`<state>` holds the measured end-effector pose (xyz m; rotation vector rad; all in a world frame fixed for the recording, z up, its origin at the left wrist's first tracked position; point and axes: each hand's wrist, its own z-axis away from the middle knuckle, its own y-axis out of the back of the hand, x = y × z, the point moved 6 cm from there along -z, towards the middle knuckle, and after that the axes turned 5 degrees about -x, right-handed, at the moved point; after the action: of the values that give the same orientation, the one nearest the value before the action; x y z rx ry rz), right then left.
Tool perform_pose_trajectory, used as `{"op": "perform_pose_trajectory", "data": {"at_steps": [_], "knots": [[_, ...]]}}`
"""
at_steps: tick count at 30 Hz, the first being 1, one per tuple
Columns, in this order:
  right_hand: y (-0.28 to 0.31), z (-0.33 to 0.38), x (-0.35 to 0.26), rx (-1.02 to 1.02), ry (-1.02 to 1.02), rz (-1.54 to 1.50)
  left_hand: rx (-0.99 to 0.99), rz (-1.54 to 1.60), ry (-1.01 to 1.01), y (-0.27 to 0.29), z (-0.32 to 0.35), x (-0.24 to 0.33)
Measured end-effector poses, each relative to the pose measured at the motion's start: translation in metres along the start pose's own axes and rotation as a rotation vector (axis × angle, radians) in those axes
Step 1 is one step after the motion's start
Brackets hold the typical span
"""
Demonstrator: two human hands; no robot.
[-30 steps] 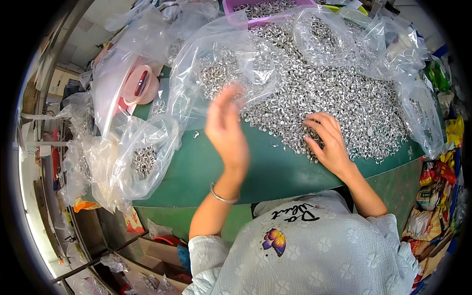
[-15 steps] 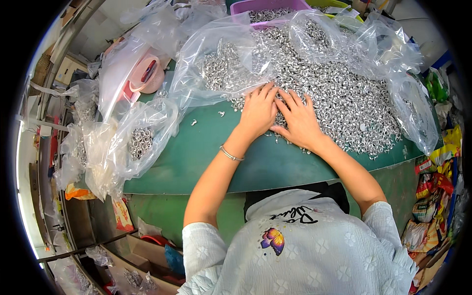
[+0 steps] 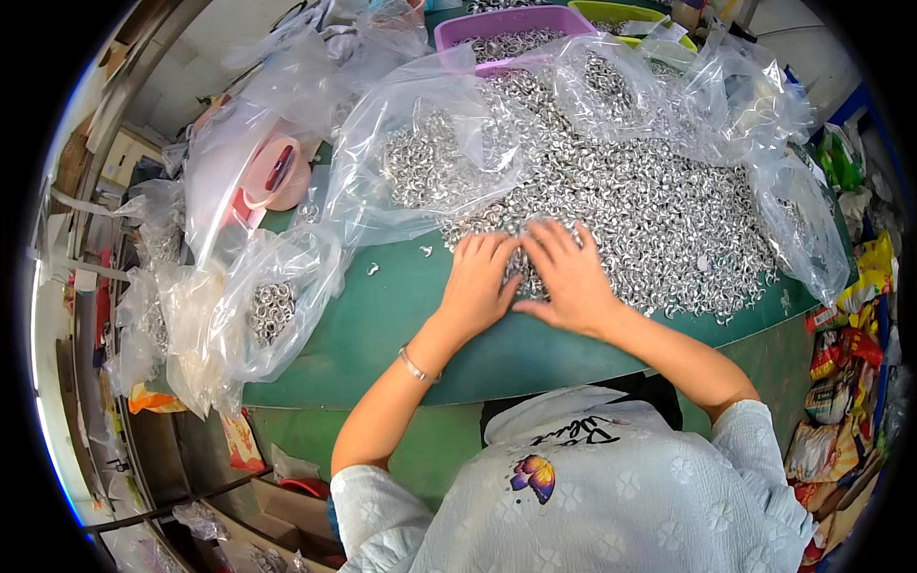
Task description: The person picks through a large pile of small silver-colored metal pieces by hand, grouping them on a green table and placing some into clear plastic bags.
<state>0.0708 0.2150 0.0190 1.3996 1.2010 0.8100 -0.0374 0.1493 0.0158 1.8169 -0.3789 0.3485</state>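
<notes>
Indoors – green table (image 3: 382,325), both hands (image 3: 478,286) (image 3: 573,282) spread flat on silver rings (image 3: 659,220).

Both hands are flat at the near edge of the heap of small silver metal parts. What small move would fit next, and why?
Probably draw a small batch toward the body. The left hand and right hand lie side by side, palms down, fingers on the near edge of the metal parts, with bare green table just in front to receive them.

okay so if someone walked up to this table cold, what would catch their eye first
The big heap of small silver metal parts spread across the green table, with the left hand and right hand laid flat on its near edge. Crumpled clear bags lie over and left of it, and a purple tray sits behind.
</notes>
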Motion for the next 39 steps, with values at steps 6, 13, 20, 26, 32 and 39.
{"op": "perform_pose_trajectory", "data": {"at_steps": [6,13,20,26,32,39], "knots": [[-0.014,-0.012,-0.037,-0.043,0.125,-0.059,0.006,0.037,0.080,0.016,0.039,-0.005],[0.027,0.027,-0.008,-0.109,0.015,-0.160,-0.018,-0.031,0.258,0.040,0.060,0.003],[0.004,0.032,0.010,-0.037,-0.008,-0.014,-0.135,-0.097,0.046,0.004,0.021,0.006],[-0.007,-0.002,-0.013,-0.032,0.254,-0.064,-0.073,-0.133,0.042,0.015,0.039,0.000],[-0.013,-0.038,-0.015,0.027,0.347,-0.202,0.073,-0.089,0.144,0.034,0.061,-0.018],[0.014,-0.063,0.028,0.151,0.052,-0.231,0.278,0.180,0.402,0.059,0.070,-0.059]]}}
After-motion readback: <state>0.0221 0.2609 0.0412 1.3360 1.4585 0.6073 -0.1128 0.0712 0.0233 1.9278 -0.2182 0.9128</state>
